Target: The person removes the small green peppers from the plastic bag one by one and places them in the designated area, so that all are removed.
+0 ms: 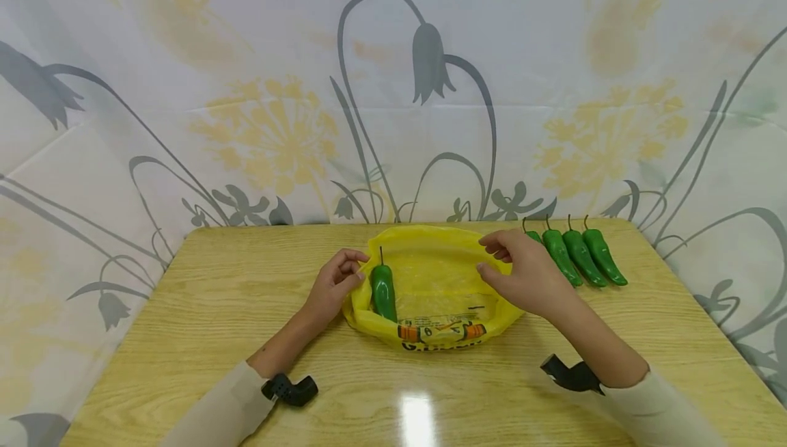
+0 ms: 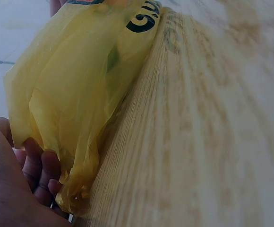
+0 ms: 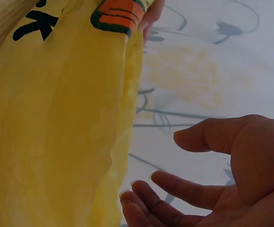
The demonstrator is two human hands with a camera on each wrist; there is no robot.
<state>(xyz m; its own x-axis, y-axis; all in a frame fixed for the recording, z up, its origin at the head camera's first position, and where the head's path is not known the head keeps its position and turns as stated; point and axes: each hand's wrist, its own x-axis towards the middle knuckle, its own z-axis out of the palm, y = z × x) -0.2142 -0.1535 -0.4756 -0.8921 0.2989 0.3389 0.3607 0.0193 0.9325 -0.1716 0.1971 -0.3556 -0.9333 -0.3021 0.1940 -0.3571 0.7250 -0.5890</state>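
Note:
A yellow plastic bag (image 1: pixel 430 235) stands on the table with its mouth spread wide and printed lettering on its front. Inside, at the left end, one green pepper (image 1: pixel 384 291) leans with its stem up; through the bag's side it shows as a dark green patch in the left wrist view. My left hand (image 1: pixel 337 281) holds the bag's left edge, its fingers curled at the plastic (image 2: pixel 38 165). Over the right rim hovers my right hand (image 1: pixel 530 271), thumb and fingers apart with nothing between them, as the right wrist view also shows (image 3: pixel 212 184).
Several green peppers (image 1: pixel 584 255) lie side by side at the back right of the wooden table (image 1: pixel 246 262), one partly hidden behind the right hand. A flower-printed cloth (image 1: pixel 393 91) hangs behind the table's far edge.

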